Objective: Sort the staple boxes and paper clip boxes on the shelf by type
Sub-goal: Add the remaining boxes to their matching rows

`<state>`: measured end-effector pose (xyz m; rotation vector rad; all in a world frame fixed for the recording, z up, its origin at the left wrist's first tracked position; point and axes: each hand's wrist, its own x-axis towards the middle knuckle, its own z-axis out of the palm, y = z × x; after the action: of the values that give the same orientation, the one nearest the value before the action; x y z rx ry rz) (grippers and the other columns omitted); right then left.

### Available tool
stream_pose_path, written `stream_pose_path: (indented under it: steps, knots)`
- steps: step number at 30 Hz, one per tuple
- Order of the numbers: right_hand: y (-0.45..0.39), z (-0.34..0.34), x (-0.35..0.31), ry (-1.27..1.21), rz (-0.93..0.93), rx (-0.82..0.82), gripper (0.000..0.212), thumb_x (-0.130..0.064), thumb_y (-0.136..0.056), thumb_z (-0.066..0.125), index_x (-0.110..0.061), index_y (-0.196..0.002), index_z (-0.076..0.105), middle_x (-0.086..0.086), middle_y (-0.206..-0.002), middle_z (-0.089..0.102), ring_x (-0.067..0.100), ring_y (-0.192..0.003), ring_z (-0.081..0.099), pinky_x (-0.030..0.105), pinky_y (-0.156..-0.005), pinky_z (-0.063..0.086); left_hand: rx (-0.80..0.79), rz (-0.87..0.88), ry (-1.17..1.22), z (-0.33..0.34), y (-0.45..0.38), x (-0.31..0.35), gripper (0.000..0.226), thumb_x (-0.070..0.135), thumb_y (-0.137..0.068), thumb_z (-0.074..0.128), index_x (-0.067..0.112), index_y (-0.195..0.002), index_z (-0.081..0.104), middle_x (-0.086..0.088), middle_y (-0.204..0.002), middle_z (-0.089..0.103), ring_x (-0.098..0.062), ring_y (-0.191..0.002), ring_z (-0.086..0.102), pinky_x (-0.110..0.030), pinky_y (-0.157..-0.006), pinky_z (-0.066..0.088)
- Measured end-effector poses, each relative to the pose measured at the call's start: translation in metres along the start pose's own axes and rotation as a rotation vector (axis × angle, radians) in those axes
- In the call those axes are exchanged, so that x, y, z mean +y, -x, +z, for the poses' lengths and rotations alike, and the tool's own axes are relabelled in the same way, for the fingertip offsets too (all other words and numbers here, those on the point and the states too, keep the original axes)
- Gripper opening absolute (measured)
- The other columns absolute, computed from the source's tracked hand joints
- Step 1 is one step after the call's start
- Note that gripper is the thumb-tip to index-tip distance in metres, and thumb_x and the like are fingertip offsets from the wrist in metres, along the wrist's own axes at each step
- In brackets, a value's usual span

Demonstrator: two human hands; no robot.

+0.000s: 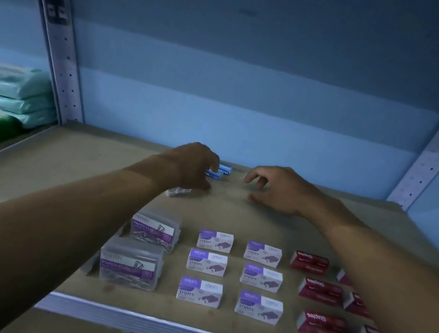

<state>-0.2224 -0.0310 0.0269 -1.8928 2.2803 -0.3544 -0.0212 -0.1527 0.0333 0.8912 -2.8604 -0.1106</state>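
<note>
Head view looks down on a shelf point(233, 215) where most of the sorting looks done: two clear paper clip boxes point(134, 262) stand at front left, six white-and-purple staple boxes point(234, 274) sit in two neat columns beside them, and red staple boxes point(321, 291) fill the front right, partly hidden under the right forearm. At the back, small blue boxes point(222, 171) lie clustered together, with a small clear box point(178, 192) just in front of them. The left hand point(192, 166) reaches over this back group with its fingers curled down onto the blue boxes, touching them; whether it has closed a real grip on one I cannot tell, since the fingers cover the contact. The right hand point(275, 189) hovers just to the right of the blue boxes, fingers loosely curled and holding nothing. One risk is that both forearms pass low over the tidy front rows, so drawing a hand back carelessly could sweep a staple box out of line or off the front edge. Another is that the blue boxes lie packed so tightly that lifting one may drag or topple its neighbours, or knock the clear box near the wrist.
</note>
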Motion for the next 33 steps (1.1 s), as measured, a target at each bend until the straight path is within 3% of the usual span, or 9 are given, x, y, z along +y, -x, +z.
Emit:
stream_pose_path:
  steps: [10, 16, 22, 28, 33]
  knots:
    - [-0.064, 0.014, 0.000, 0.055, -0.007, -0.002, 0.037, -0.039, -0.082, 0.070, -0.042, -0.118, 0.062, -0.010, -0.111, 0.060, 0.013, -0.105, 0.057, 0.037, -0.092, 0.050, -0.002, -0.027, 0.013, 0.007, -0.045, -0.028, 0.040, 0.030, -0.078, 0.079, 0.024, -0.115, 0.066, -0.001, -0.122, 0.062, -0.022, -0.117, 0.054, -0.039, -0.101, 0.046]
    - [-0.087, 0.021, -0.003, 0.051, 0.005, 0.030, 0.039, -0.041, -0.082, 0.068, -0.037, -0.121, 0.063, -0.009, -0.118, 0.061, 0.013, -0.102, 0.058, 0.029, -0.080, 0.047, -0.025, 0.013, 0.020, 0.015, -0.060, -0.033, 0.040, 0.031, -0.079, 0.079, 0.023, -0.116, 0.066, 0.002, -0.117, 0.065, -0.018, -0.111, 0.057, -0.030, -0.094, 0.045]
    - [-0.094, 0.025, -0.007, 0.074, 0.009, 0.041, 0.038, -0.041, -0.087, 0.068, -0.030, -0.123, 0.066, -0.008, -0.119, 0.064, 0.012, -0.105, 0.059, 0.029, -0.084, 0.048, -0.022, 0.063, 0.019, 0.016, -0.066, -0.041, 0.029, 0.029, -0.080, 0.078, 0.026, -0.107, 0.070, 0.007, -0.109, 0.066, -0.013, -0.104, 0.053, -0.026, -0.084, 0.042]
    - [-0.092, 0.028, -0.017, 0.121, 0.086, 0.124, 0.029, -0.041, -0.080, 0.070, -0.028, -0.106, 0.073, -0.004, -0.111, 0.064, 0.017, -0.096, 0.063, 0.039, -0.087, 0.056, -0.040, 0.105, -0.042, 0.014, -0.065, -0.038, 0.029, 0.039, -0.082, 0.076, 0.028, -0.108, 0.070, 0.010, -0.103, 0.067, -0.011, -0.100, 0.043, -0.036, -0.088, 0.047]
    - [-0.080, 0.027, -0.021, 0.125, 0.155, 0.119, 0.029, -0.043, -0.075, 0.073, -0.024, -0.096, 0.073, -0.002, -0.100, 0.067, 0.019, -0.087, 0.065, 0.039, -0.081, 0.059, -0.101, 0.120, -0.079, 0.008, -0.057, -0.029, 0.025, 0.040, -0.087, 0.070, 0.028, -0.109, 0.070, 0.010, -0.105, 0.068, -0.015, -0.105, 0.056, -0.034, -0.086, 0.047]
